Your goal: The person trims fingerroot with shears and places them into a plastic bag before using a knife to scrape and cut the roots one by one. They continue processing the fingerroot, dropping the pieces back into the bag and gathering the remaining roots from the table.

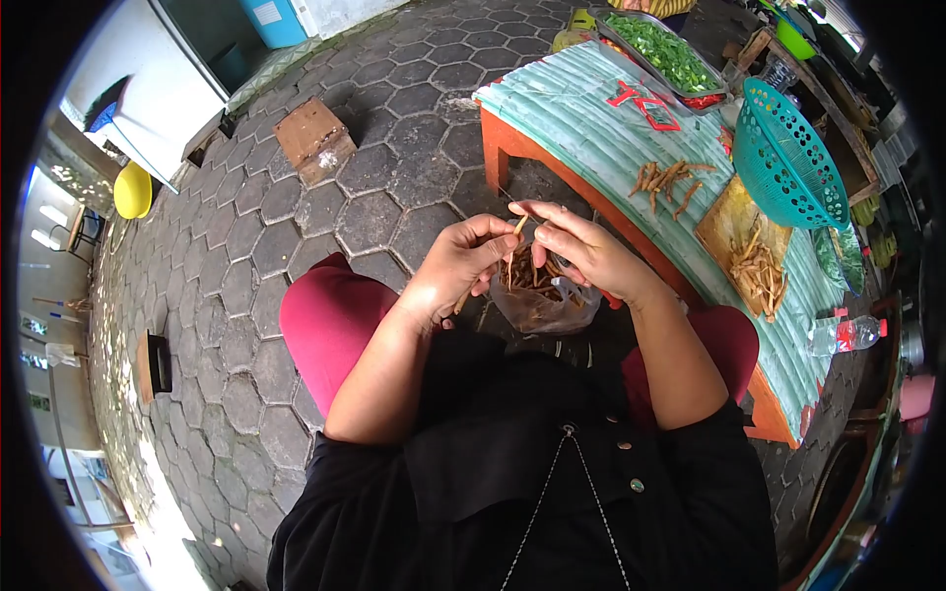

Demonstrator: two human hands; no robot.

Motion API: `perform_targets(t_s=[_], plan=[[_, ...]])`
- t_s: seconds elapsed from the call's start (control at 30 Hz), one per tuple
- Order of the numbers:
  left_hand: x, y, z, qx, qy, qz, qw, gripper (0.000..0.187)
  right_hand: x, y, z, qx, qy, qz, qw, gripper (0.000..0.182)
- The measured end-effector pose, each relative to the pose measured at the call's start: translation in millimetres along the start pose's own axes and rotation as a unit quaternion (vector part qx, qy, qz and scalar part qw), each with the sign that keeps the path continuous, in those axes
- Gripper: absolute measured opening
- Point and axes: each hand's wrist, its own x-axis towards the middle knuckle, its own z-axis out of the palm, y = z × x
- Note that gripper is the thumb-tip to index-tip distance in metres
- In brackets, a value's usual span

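My left hand (467, 258) pinches a thin, finger-shaped brown root (520, 225), its pale tip pointing up between thumb and forefinger. My right hand (579, 248) meets the tip of that root with bent fingers. Something red (612, 299) shows below my right palm; whether the hand grips it is hidden. Under both hands, between my knees, sits a clear plastic bag (557, 311) with many similar brown roots inside. On the low table, paler roots (757, 274) lie heaped on a wooden board (724, 231), and darker roots (670, 181) are loose beside it.
The low table (581, 98) with orange edges stands to my right. It bears a teal colander (788, 158), a tray of chopped greens (665, 54) and a water bottle (845, 336). A wooden block (313, 140) rests on the hexagonal paving ahead. A person's clothing shows behind the tray.
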Motion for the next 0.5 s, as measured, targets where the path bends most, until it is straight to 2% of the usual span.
perform_targets(t_s=[0.17, 0.5], plan=[[0, 1, -4, -0.022, -0.003, 0.007, 1.0, 0.018, 1, 3, -1, 0.007, -0.013, -0.014, 1.0, 0.041], [-1, 1, -6, 0.018, -0.012, -0.007, 1.0, 0.016, 6, 12, 2, -0.028, 0.005, -0.026, 0.999, 0.034]])
